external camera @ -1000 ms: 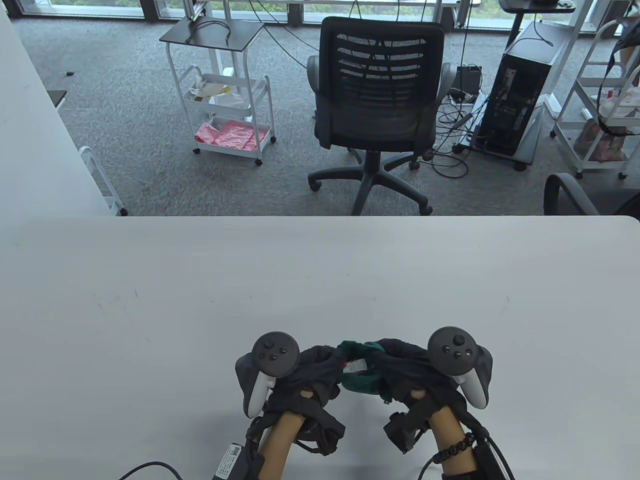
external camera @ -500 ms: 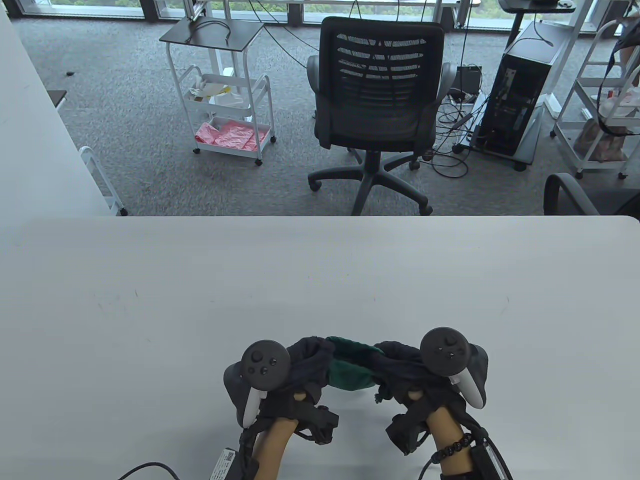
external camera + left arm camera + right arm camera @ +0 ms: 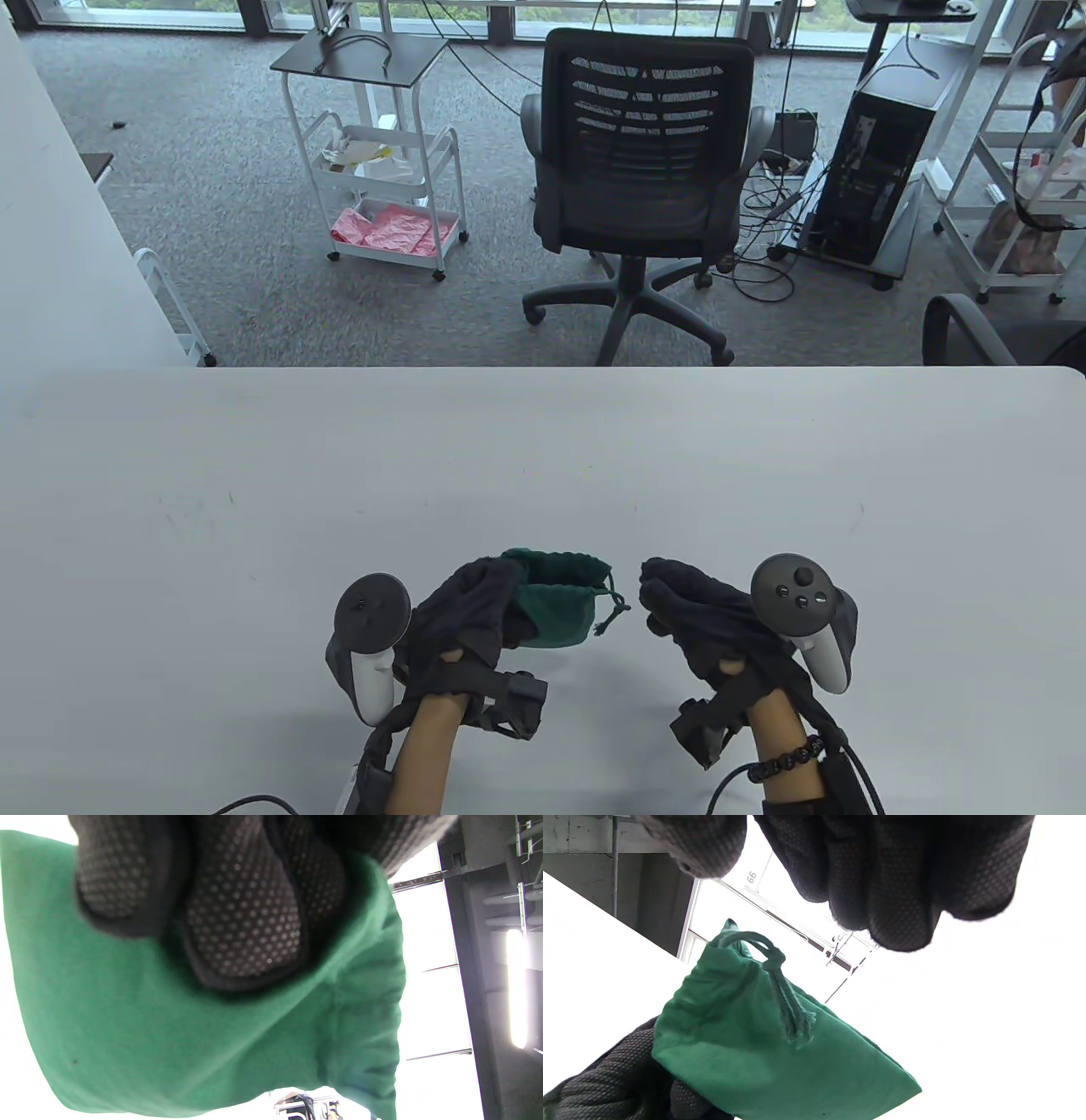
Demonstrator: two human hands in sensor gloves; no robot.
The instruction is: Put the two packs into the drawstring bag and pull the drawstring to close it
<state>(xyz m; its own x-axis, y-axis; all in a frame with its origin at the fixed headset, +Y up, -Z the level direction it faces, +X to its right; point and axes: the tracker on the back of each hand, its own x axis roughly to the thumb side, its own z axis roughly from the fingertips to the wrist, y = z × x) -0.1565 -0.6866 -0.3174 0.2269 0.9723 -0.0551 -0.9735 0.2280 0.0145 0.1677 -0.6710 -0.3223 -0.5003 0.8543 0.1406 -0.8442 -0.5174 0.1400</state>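
Left hand: the left hand gripped the bag by its left side, fingers curled into the green cloth.
Right hand: the right hand hung just right of the bag, apart from it, fingers loosely curled on nothing.
Bag: near the table's front edge, about mid-width, mouth gathered, its cord dangling loose on the right.
Packs: none showed; presumably inside the bag.
Change: half a second before, both hands had been on the bag, one at each side; since then the right had let go and the left had carried the bag leftward.
Meaning: the mouth looked cinched, so the task seemed all but finished.
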